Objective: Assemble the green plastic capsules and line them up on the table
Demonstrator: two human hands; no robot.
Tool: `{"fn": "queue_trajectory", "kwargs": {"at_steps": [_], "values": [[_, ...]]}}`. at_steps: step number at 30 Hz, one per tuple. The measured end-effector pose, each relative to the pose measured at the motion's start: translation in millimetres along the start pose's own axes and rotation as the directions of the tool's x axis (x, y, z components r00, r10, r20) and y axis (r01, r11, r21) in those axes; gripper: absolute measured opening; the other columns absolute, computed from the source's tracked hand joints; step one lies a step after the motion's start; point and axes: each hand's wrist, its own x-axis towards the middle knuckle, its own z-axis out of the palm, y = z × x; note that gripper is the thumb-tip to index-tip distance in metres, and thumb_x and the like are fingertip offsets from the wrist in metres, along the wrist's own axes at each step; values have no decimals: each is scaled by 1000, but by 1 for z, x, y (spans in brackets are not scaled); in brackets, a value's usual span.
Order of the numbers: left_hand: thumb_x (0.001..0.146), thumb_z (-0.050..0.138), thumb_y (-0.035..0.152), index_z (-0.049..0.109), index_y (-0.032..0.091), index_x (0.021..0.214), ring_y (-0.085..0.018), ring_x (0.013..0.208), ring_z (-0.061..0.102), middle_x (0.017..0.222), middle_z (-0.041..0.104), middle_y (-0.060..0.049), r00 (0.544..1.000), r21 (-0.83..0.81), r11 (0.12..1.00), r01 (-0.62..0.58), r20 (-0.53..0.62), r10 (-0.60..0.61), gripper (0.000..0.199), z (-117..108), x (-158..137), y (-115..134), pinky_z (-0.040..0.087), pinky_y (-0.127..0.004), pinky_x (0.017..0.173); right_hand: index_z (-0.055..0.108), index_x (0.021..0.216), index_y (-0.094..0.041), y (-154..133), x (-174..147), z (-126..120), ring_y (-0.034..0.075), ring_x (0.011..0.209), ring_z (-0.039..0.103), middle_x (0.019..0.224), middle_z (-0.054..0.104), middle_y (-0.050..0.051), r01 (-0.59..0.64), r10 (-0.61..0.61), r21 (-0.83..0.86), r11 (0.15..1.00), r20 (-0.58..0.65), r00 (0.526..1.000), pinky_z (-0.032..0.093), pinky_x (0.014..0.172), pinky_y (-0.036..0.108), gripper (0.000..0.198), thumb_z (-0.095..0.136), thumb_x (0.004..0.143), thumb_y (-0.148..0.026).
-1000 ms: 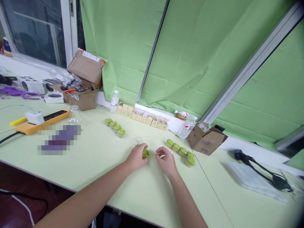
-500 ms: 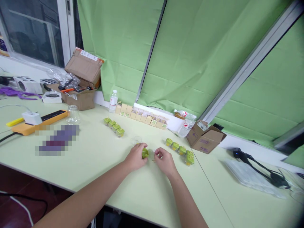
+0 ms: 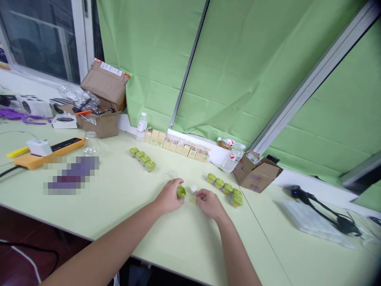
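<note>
My left hand (image 3: 169, 197) is curled round a small green plastic lid (image 3: 181, 192), its hollow side turned to the right. A clear plastic cup (image 3: 171, 175) sits just beyond that hand. To the right, my right hand (image 3: 209, 203) has its fingertips drawn together; whatever they may pinch is hidden. A white round piece (image 3: 193, 189) lies on the table near those fingertips, and a small yellow loop (image 3: 193, 201) lies beside them. Clear cups with green lids stand in a left row (image 3: 145, 159) and a right row (image 3: 224, 186).
Small cream boxes (image 3: 179, 147) line the back edge, with a water bottle (image 3: 142, 127) at their left. Cardboard boxes stand at the back left (image 3: 104, 126) and right (image 3: 258, 174). An orange power strip (image 3: 32, 161) and glass jar (image 3: 91, 143) are at left, a black headset (image 3: 324, 212) at right.
My right hand has drawn slightly to the right, leaving the white round piece and the yellow loop in plain view. My left hand still holds the green lid in nearly the same place.
</note>
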Motion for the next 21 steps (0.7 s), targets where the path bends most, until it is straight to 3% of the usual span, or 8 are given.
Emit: {"fn": "queue_trajectory", "kwargs": {"at_steps": [7, 13, 17, 21], "values": [[67, 68, 19, 50, 22, 120, -29, 115, 56, 119, 61, -11, 999, -1, 999, 36, 29, -36, 56, 1, 0, -2, 47, -44, 98, 71, 82, -22, 0, -4, 3, 15, 58, 54, 66, 64, -2, 82, -85, 55, 995, 48, 995, 38, 55, 24, 16, 63, 69, -27], [69, 67, 19, 50, 22, 120, -29, 113, 57, 116, 62, -10, 999, 13, 999, 39, 35, -39, 55, 0, 0, -2, 47, -42, 96, 73, 75, -22, 1, -3, 4, 15, 61, 54, 72, 66, 0, 197, -198, 32, 980, 19, 980, 40, 58, 25, 12, 63, 68, -24], [70, 64, 15, 49, 23, 121, -27, 110, 59, 112, 62, -10, 999, 28, 999, 46, 23, -46, 53, 2, 1, -4, 48, -41, 94, 69, 73, -21, -2, -4, 5, 15, 59, 54, 70, 65, 0, 185, -187, 68, 980, 26, 982, 40, 57, 25, 10, 61, 73, -27], [71, 63, 11, 48, 22, 121, -25, 111, 59, 115, 62, -9, 1000, -7, 1000, 20, -1, -20, 54, 3, 1, -5, 48, -39, 95, 64, 79, -21, -9, -5, 6, 14, 61, 56, 67, 64, -2, 180, -180, 207, 962, -19, 983, 44, 62, 25, 11, 58, 80, -30]]}}
